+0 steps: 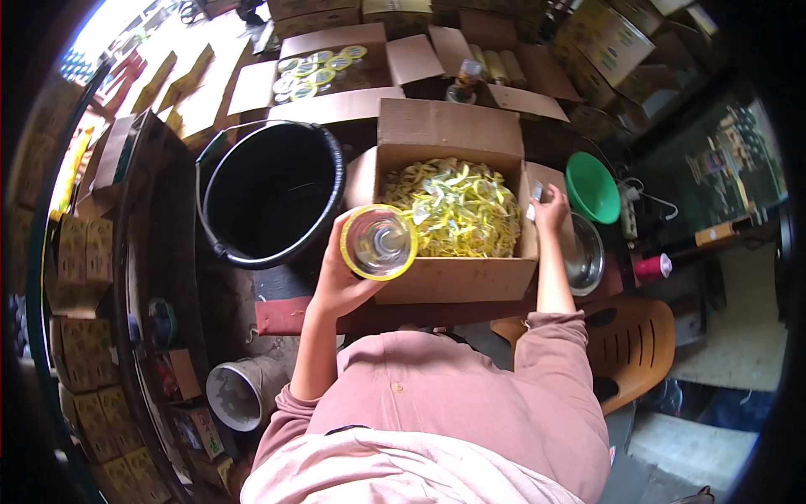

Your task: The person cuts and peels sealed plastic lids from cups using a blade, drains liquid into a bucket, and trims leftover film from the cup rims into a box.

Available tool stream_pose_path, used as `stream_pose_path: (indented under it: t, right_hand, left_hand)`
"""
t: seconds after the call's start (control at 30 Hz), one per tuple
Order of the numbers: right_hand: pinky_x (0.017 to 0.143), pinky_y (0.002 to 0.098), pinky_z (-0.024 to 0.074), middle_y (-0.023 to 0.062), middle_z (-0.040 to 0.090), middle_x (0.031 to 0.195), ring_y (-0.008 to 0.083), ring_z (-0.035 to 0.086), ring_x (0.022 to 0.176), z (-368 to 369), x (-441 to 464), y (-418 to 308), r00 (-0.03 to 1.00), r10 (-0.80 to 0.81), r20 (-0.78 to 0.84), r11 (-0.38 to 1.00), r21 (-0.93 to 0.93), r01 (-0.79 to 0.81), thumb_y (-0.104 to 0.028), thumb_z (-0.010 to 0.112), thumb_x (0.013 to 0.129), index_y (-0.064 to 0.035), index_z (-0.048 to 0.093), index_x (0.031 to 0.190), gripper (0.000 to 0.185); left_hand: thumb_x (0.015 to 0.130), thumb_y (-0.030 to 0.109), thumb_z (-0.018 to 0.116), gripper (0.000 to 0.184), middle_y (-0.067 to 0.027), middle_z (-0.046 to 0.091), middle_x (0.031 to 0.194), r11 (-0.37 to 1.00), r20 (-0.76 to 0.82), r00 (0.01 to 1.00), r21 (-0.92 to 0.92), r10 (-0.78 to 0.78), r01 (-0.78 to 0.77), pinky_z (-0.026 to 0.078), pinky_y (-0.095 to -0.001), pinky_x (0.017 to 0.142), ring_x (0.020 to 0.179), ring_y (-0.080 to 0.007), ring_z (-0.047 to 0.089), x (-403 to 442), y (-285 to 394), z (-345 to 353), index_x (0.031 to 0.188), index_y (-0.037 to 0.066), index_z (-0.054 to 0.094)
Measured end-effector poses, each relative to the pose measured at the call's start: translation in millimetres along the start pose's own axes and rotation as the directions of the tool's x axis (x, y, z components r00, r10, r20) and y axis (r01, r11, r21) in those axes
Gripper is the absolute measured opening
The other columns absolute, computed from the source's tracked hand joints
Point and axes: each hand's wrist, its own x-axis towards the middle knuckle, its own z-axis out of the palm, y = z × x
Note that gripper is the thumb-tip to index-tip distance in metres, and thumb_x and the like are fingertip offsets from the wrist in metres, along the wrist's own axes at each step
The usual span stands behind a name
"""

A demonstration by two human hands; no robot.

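My left hand [340, 286] is wrapped round a clear round container [357, 244] with a yellow rim, its round end turned up toward me. It hangs over the front left of an open cardboard box [453, 281]. Inside that box lies a heap of crumpled yellow and clear plastic strips [457, 206]. At the box's right flap, my right hand [552, 210] is closed with its fingertips pinching a small whitish piece [535, 200]. What exactly that piece is, I cannot make out.
A black bucket [336, 181] stands left of the box. To the right are a green bowl [592, 189], a metal bowl [594, 260] and a pink thread spool [651, 267]. Behind, an open carton holds several yellow-rimmed containers [315, 71]. An orange chair [638, 344] stands at right.
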Motion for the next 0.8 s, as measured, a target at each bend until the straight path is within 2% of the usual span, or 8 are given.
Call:
stream_pose_path:
  t: [0.17,0.27,0.4,0.47,0.57,0.63,0.7,0.8]
  right_hand:
    - [0.075,0.0361,0.0434,0.0084,0.057,0.085,0.0253,0.054,0.083,-18,-4,-22,0.999,0.016,-0.051,0.999,-0.042,-0.018,-0.020,0.080,0.054,-0.0063,0.058,0.100,0.053]
    - [0.068,0.0316,0.0448,0.0075,0.057,0.087,0.0206,0.054,0.074,-31,-4,-90,0.996,-0.084,-0.042,0.981,0.171,0.090,-0.018,0.077,0.059,-0.0058,0.058,0.103,0.049]
    - [0.064,0.0260,0.0444,0.0054,0.059,0.094,0.0127,0.054,0.076,-53,-27,-232,0.925,-0.346,0.157,0.731,0.664,0.160,-0.022,0.074,0.067,-0.0075,0.058,0.105,0.044]
    - [0.066,0.0283,0.0469,0.0071,0.057,0.103,0.0158,0.055,0.083,-62,-46,-292,0.794,-0.531,0.297,0.540,0.841,0.046,-0.031,0.075,0.065,-0.0089,0.055,0.111,0.055]
    - [0.070,0.0312,0.0487,0.0105,0.054,0.107,0.0196,0.055,0.091,-74,-71,-360,0.617,-0.740,0.270,0.452,0.878,0.159,-0.031,0.077,0.061,-0.0103,0.048,0.121,0.069]
    - [0.072,0.0324,0.0490,0.0122,0.053,0.106,0.0198,0.057,0.086,-66,-77,-382,0.549,-0.814,0.189,0.402,0.867,0.296,-0.027,0.077,0.061,-0.0088,0.050,0.118,0.066]
    - [0.072,0.0326,0.0488,0.0117,0.056,0.098,0.0187,0.060,0.074,-63,-77,-393,0.461,-0.830,0.313,0.424,0.892,0.158,-0.016,0.073,0.065,-0.0057,0.054,0.111,0.051]
    - [0.069,0.0327,0.0485,0.0120,0.056,0.091,0.0226,0.059,0.073,-60,-71,-405,0.542,-0.810,0.226,0.404,0.884,0.235,-0.012,0.070,0.066,-0.0034,0.055,0.104,0.042]
  left_hand:
    - [0.059,-0.002,0.074,0.076,-0.0117,0.044,0.119,0.999,-0.063,0.997,-0.003,0.048,-0.049,0.036,-0.0364,0.096,0.114,-0.0241,0.043,-2,1,-16,0.121,0.005,0.032]
    - [0.058,-0.002,0.074,0.075,-0.0111,0.044,0.118,0.983,-0.217,0.972,-0.135,0.091,-0.122,0.037,-0.0392,0.096,0.112,-0.0234,0.044,10,9,-32,0.121,0.006,0.033]
    - [0.083,0.012,0.055,0.050,-0.0086,0.039,0.128,0.609,-0.449,0.866,-0.757,-0.222,-0.237,0.030,-0.0508,0.100,0.118,-0.0248,0.039,14,-4,-61,0.128,0.011,0.034]
    - [0.081,0.019,0.059,0.042,-0.0112,0.047,0.121,0.354,-0.387,0.824,-0.902,-0.415,-0.245,0.025,-0.0512,0.102,0.117,-0.0257,0.040,14,-13,-74,0.117,0.006,0.043]
    - [0.082,0.026,0.058,0.034,-0.0056,0.058,0.105,0.032,-0.175,0.740,-0.979,-0.650,-0.203,0.033,-0.0522,0.095,0.109,-0.0258,0.048,7,-36,-94,0.110,0.009,0.048]
    - [0.082,0.030,0.058,0.038,-0.0092,0.056,0.109,-0.053,-0.038,0.812,-0.995,-0.583,-0.084,0.036,-0.0497,0.093,0.109,-0.0261,0.049,2,-41,-101,0.110,0.007,0.048]
    - [0.082,0.034,0.057,0.047,-0.0141,0.051,0.115,-0.159,-0.022,0.817,-0.978,-0.576,-0.139,0.035,-0.0471,0.095,0.111,-0.0285,0.046,0,-46,-104,0.115,0.004,0.043]
    - [0.080,0.039,0.055,0.055,-0.0160,0.047,0.118,-0.244,0.097,0.763,-0.966,-0.639,-0.082,0.029,-0.0472,0.099,0.116,-0.0299,0.040,9,1,-91,0.114,-0.002,0.040]
